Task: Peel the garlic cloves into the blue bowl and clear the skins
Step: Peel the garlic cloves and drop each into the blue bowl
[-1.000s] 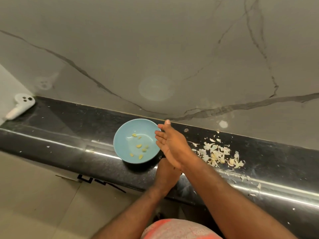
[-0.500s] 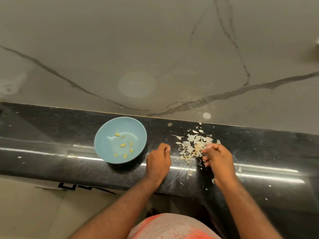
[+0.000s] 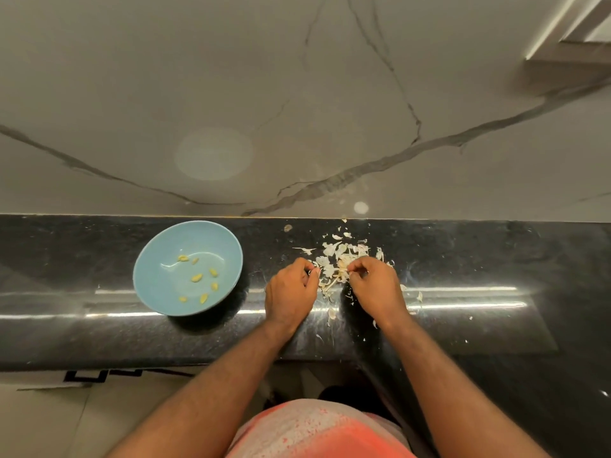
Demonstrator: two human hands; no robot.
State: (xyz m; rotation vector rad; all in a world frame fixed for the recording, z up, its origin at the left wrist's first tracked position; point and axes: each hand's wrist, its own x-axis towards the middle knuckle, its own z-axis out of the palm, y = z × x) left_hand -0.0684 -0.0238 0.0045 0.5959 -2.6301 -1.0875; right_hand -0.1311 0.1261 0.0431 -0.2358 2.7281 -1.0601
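Left grip (image 3: 291, 290) and right grip (image 3: 377, 287) flank garlic skins (image 3: 332, 251), blue bowl (image 3: 155, 282) leftward.

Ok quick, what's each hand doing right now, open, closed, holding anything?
Left hand: fingers curled beside the pale papery garlic skins; hold cannot be told.
Right hand: pinching some of those skins.

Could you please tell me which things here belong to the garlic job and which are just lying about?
Job: blue bowl; peeled cloves in it; garlic skins; left hand and right hand at the pile.
Lying about: patterned mat on the floor; black counter and marble wall are just background.
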